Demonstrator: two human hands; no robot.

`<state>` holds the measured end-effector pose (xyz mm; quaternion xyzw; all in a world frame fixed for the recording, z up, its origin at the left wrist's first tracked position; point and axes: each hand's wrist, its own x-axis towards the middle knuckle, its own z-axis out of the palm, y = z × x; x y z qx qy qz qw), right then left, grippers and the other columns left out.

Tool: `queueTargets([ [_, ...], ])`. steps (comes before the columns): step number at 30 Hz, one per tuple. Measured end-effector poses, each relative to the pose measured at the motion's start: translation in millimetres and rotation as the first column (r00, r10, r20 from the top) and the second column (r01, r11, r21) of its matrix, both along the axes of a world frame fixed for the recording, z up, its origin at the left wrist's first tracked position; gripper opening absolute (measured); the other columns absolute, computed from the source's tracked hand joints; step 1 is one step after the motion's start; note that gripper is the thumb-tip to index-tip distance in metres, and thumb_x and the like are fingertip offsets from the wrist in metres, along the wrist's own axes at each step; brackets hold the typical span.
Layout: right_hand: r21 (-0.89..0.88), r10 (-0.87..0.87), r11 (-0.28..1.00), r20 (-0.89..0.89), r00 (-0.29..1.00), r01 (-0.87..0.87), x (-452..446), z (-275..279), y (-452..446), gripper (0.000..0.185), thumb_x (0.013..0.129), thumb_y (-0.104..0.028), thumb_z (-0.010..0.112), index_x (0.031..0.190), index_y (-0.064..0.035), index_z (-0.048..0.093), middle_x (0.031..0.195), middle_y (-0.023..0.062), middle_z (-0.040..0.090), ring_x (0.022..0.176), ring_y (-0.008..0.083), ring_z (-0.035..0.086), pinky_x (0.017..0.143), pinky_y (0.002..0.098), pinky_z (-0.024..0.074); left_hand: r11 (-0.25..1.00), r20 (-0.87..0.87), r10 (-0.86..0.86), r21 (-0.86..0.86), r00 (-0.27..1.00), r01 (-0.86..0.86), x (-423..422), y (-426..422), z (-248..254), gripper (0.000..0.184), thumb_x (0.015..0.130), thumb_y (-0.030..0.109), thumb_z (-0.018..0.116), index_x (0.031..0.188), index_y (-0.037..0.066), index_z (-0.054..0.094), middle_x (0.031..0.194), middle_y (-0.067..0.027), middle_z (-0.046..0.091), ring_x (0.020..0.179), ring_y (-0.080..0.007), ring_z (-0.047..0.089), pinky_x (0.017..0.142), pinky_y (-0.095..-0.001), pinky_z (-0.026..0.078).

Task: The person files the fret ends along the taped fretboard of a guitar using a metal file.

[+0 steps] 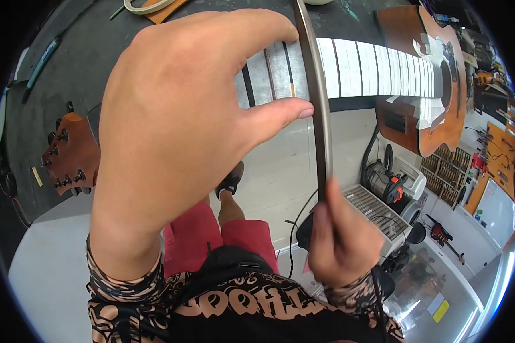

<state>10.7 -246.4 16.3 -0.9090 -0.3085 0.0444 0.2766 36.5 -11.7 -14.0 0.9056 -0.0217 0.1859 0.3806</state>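
Note:
An acoustic guitar lies across the view, its brown body [392, 26] at the right and its headstock [68, 150] at the left. Pale tape or film covers much of the fretboard [366, 68], with dark lines across it. A long, narrow metal bar [320, 128] crosses the neck, seen nearly edge-on. My right hand [346, 240] is closed around the bar's near end. My left hand [177, 114] arches over the neck, thumb and index finger against the bar's left side; its other fingers are hidden. White tape [432, 111] covers part of the body near the soundhole.
Behind the neck is a dark worktop [68, 68] with a pen-like tool [42, 66] and a tape roll [149, 4]. A machine with a hose [386, 180] stands below right. Farther right are a tool board [492, 154] and a red electric guitar [440, 233].

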Motion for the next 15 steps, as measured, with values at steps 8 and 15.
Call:
queueTargets([
  [8,0.002,-0.091,0.996,-0.085,0.992,0.092,-6.3,1.3,7.1,0.044,0.075,0.009,0.071,0.119,0.0051,0.068,0.060,0.0100,0.060,0.048,0.0167,0.058,0.050,0.0278,0.0475,0.997,0.059,-0.004,-0.073,0.998,0.008,-1.1,2.9,-3.8,0.047,0.061,0.015,0.090,0.103,0.003,0.071,0.095,-0.0111,0.073,0.086,-0.0244,0.071,0.076,-0.0302,0.054],
  [15,-0.052,-0.068,0.997,-0.079,0.995,0.065,-23.7,10.2,-9.4,0.046,0.074,0.010,0.070,0.120,0.0067,0.066,0.058,0.0104,0.057,0.044,0.0176,0.054,0.047,0.0273,0.0443,0.994,0.068,0.022,-0.107,0.997,-0.015,-2.2,1.4,-3.0,0.046,0.059,0.011,0.087,0.101,0.003,0.071,0.096,-0.0126,0.072,0.085,-0.0286,0.070,0.074,-0.0316,0.054],
])
